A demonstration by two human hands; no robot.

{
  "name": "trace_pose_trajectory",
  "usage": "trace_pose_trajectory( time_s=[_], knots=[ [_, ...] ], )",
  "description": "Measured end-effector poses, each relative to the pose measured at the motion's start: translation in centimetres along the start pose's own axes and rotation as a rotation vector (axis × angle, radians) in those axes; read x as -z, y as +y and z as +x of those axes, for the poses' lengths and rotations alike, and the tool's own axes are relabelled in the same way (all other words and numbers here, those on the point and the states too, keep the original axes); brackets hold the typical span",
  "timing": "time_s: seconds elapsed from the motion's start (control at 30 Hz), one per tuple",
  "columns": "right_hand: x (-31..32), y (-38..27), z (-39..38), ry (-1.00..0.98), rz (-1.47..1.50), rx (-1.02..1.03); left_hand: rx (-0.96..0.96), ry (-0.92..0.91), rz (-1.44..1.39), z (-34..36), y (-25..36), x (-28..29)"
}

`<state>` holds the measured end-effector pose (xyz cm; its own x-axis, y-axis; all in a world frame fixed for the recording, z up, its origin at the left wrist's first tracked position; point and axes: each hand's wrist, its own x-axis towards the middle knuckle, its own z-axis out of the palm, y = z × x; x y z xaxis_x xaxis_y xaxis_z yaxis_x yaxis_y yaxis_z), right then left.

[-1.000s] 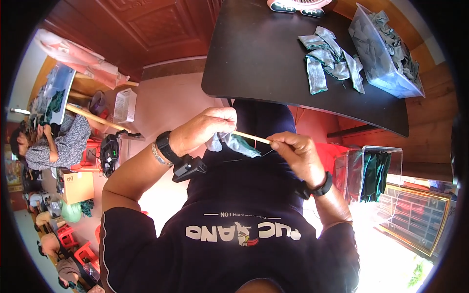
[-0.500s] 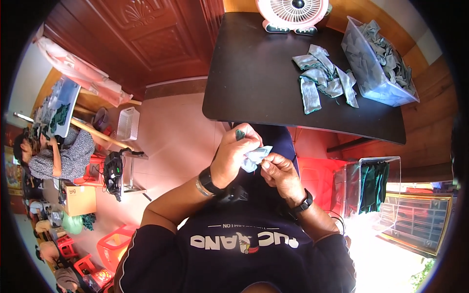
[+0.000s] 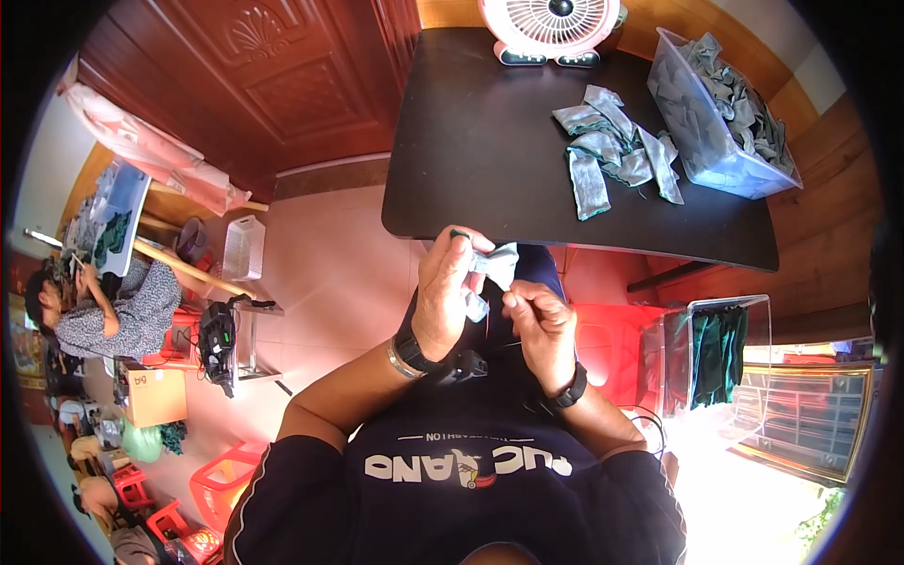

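My left hand [image 3: 444, 287] grips a small pale grey-green fabric piece [image 3: 494, 264] with a darker green bit at the top; its loose parts show beside my fingers, above my lap. Just below and right of the fabric, my right hand [image 3: 535, 330] is closed, thumb and forefinger pinched on something too small to make out. On the black table [image 3: 471, 141] beyond my hands lies a loose pile of pale fabric strips [image 3: 621, 151]. A translucent bin [image 3: 687, 122] packed with similar pieces stands at the table's right.
A pink fan [image 3: 523, 24] stands at the table's back. Right of me are a red stool [image 3: 607, 348] and a clear container with dark green cloth [image 3: 716, 353]. Other people, one in a patterned top [image 3: 113, 325], sit at the left among red stools [image 3: 217, 480] and a cardboard box [image 3: 155, 395].
The wooden stick between my hands a second ago is out of sight. Both hands came closer together and lower in the picture; my left then rose slightly, turning the fabric. The view has shifted.
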<state>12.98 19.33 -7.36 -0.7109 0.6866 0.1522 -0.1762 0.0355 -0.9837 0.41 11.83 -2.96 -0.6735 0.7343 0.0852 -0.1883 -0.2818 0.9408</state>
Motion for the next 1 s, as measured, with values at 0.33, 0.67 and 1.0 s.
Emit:
trace_pose_trajectory(
  time_s=[0.33,0.67,1.0],
  knots=[
    [0.0,-2.9,0.0,-0.040,-0.471,0.098,0.133,0.112,-0.332,1.0,-1.5,1.7],
    [0.8,-2.6,-0.7,-0.099,-0.384,0.101,0.155,-0.039,-0.290,1.4,-0.2,3.2],
    [-0.2,-2.3,-0.8,-0.103,-0.097,-0.129,0.013,-0.009,-0.022,0.0,-0.5,2.5]
  ],
)
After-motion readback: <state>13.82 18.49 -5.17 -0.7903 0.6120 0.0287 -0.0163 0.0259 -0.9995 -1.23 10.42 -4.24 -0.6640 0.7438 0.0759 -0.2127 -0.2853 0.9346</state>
